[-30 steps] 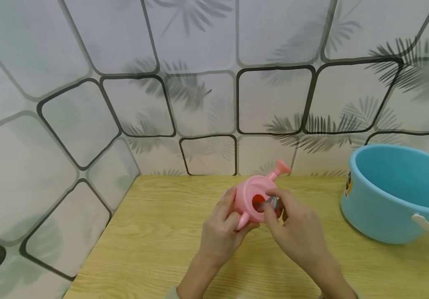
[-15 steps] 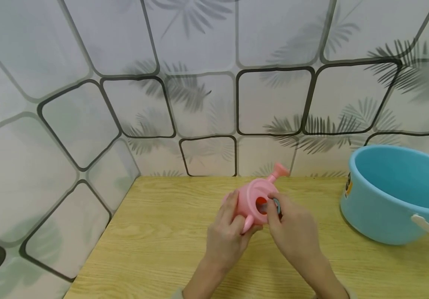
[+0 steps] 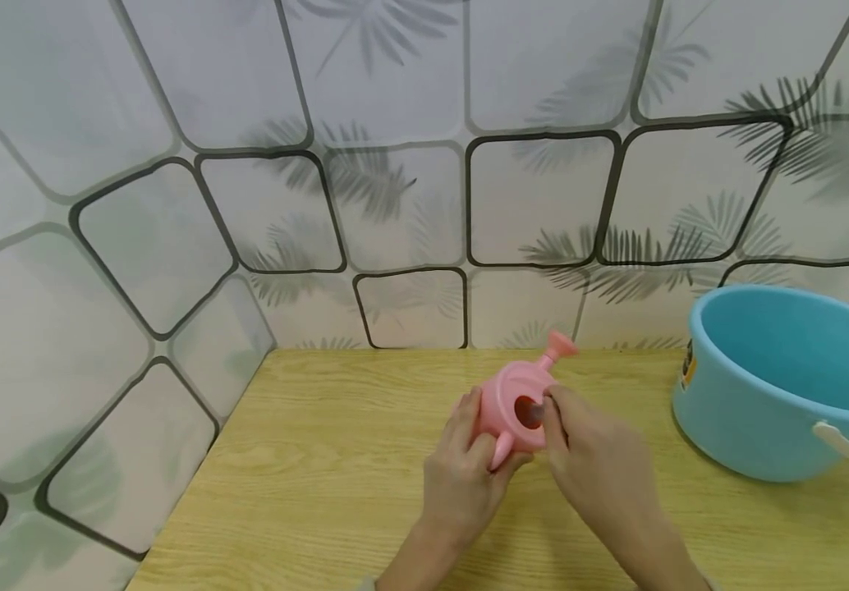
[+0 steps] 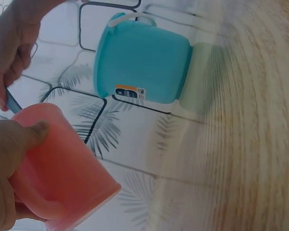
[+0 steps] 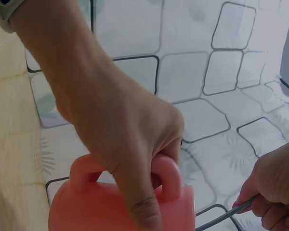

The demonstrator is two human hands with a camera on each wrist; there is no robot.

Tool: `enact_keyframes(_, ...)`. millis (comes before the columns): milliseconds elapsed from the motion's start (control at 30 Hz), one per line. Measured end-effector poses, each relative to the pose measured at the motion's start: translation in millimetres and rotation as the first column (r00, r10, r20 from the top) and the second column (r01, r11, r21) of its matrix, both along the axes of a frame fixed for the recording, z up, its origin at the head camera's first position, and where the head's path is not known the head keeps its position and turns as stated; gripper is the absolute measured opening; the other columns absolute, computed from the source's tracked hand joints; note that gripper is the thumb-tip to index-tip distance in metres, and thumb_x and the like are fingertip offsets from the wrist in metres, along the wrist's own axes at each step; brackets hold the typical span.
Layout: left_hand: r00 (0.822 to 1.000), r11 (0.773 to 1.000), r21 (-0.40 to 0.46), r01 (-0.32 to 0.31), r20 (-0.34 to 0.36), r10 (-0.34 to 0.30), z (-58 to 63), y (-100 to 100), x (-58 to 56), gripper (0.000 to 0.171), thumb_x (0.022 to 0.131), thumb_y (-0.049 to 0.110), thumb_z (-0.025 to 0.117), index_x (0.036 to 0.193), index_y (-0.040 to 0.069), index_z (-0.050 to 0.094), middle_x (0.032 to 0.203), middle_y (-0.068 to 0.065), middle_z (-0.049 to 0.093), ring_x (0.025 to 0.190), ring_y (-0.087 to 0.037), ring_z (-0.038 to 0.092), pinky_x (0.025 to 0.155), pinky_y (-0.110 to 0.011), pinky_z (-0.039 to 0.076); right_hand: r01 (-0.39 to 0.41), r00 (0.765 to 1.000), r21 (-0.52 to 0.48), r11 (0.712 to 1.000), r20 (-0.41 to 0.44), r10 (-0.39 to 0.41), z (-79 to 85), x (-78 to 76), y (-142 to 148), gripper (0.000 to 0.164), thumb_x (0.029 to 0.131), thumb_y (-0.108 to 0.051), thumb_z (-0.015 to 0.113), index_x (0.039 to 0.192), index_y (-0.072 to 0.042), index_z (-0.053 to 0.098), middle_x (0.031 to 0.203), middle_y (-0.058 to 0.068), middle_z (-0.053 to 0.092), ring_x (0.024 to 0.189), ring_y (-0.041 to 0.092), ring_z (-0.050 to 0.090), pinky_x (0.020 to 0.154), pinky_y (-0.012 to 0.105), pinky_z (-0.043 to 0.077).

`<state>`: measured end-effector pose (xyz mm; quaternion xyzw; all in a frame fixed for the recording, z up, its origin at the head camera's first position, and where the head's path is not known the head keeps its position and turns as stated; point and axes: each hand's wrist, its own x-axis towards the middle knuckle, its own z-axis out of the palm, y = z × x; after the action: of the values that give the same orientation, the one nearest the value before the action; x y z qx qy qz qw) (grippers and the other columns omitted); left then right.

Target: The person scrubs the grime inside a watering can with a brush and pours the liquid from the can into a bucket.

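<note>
Fingers (image 3: 469, 447) of left hand (image 3: 461, 484) curled round pink watering can (image 3: 516, 402), right hand (image 3: 594, 468) pinching grey-blue tool (image 5: 221, 217)

Blue tub (image 3: 787, 386): right side cut off by the head view's edge. Pink watering can (image 3: 516, 402): near side hidden behind the left hand (image 3: 465, 480) and right hand (image 3: 598, 472). Thin grey-blue item (image 5: 226, 216) pinched by the right hand: too little visible to identify. Worktop (image 4: 250, 144): blurred in the left wrist view.
</note>
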<state>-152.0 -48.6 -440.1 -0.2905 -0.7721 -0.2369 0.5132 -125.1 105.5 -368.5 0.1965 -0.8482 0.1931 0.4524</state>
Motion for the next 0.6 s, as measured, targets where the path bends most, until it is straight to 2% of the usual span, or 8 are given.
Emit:
enact_keyframes(100,1.000,1.000,0.006,-0.008,-0.003,0.008,-0.1,-0.4,0.9,0.050,0.074,0.040,0.084,0.059,0.009,0.048,0.122,-0.027,0.065,0.106,-0.038,0.069,0.075,-0.040,0.061,-0.006,0.999,0.014,1.000,-0.041,0.007,0.4,1.4,-0.7,0.017,0.092,-0.014,0.053,0.079,-0.005,0.060,0.055,-0.006,0.035,0.046,0.004,0.022,0.036,0.021,0.019)
enact_keyframes(267,1.000,0.999,0.043,0.006,-0.012,-0.005,2.0,-1.4,2.2,0.050,0.079,0.041,0.081,0.059,0.009,0.048,0.123,-0.027,0.065,0.107,-0.040,0.068,0.074,-0.039,0.061,0.003,0.998,0.013,1.000,-0.068,-0.002,-3.7,-6.3,-5.3,0.024,0.096,-0.018,0.051,0.076,-0.006,0.057,0.053,-0.008,0.029,0.047,0.003,0.017,0.036,0.020,0.015)
enact_keyframes(367,0.999,0.997,0.071,0.027,-0.027,-0.026,3.5,-1.9,2.2,0.050,0.081,0.040,0.080,0.060,0.009,0.047,0.123,-0.028,0.064,0.107,-0.041,0.068,0.077,-0.040,0.061,-0.008,0.995,-0.016,1.000,-0.102,0.006,-3.5,-4.8,-6.3,0.029,0.100,-0.021,0.048,0.082,-0.004,0.063,0.052,-0.003,0.042,0.042,0.005,0.024,0.034,0.022,0.019)
enact_keyframes(500,0.998,0.995,0.095,0.043,-0.041,-0.039,7.1,-3.7,0.9,0.050,0.084,0.036,0.079,0.061,0.010,0.044,0.123,-0.030,0.064,0.107,-0.042,0.067,0.078,-0.042,0.060,-0.011,0.989,-0.024,1.000,-0.146,0.007,0.9,2.6,-6.9,0.037,0.104,-0.027,0.046,0.092,-0.004,0.072,0.062,0.005,0.062,0.039,0.012,0.042,0.032,0.025,0.030)
enact_keyframes(600,0.998,0.993,0.108,0.050,-0.046,-0.045,9.9,-5.3,-0.1,0.049,0.086,0.031,0.079,0.060,0.010,0.043,0.123,-0.031,0.063,0.108,-0.042,0.067,0.082,-0.044,0.059,-0.019,0.986,-0.034,0.999,-0.164,0.013,0.8,2.4,-9.4,0.041,0.106,-0.031,0.045,0.094,-0.004,0.074,0.063,0.007,0.063,0.039,0.013,0.045,0.032,0.025,0.031)
